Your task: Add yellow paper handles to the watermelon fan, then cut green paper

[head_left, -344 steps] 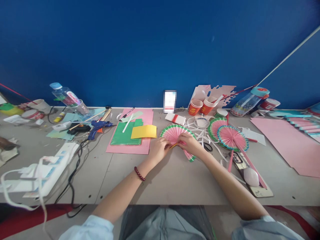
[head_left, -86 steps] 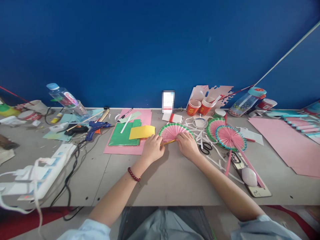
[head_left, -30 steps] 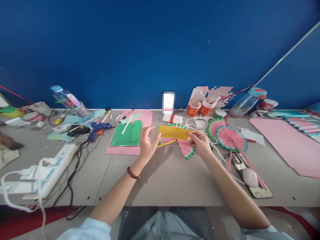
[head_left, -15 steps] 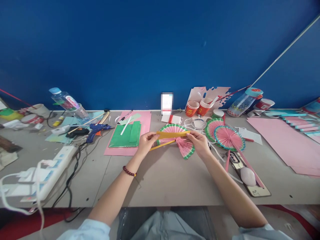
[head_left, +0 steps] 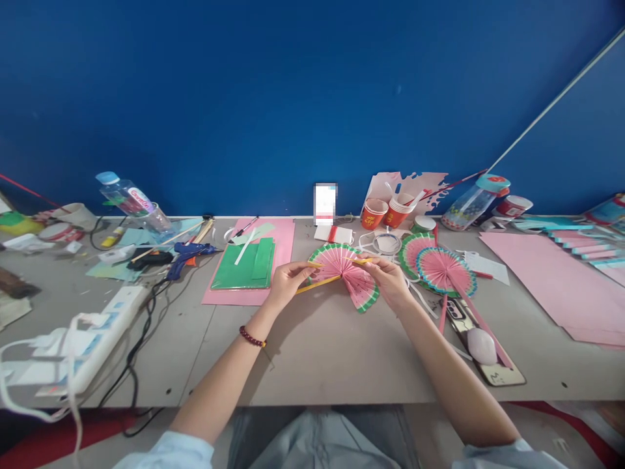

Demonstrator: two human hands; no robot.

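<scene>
Deep blue wall (head_left: 244, 98) above a grey surface (head_left: 342, 368)
The wall is plain, a pale diagonal line (head_left: 561, 101) crossing its right side; a thin seam (head_left: 199, 342) divides the surface. Below, grey floor (head_left: 547, 430) shows red areas (head_left: 73, 440) at both sides, under soft light.

The pink, green-rimmed pleated fan (head_left: 335, 260) is lying part-spread on the table (head_left: 317, 358); yellow paper (head_left: 360, 261) is being held above.

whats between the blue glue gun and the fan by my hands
In the head view, a green packet with a white strip on it, on a pink sheet, then your left hand.
</scene>
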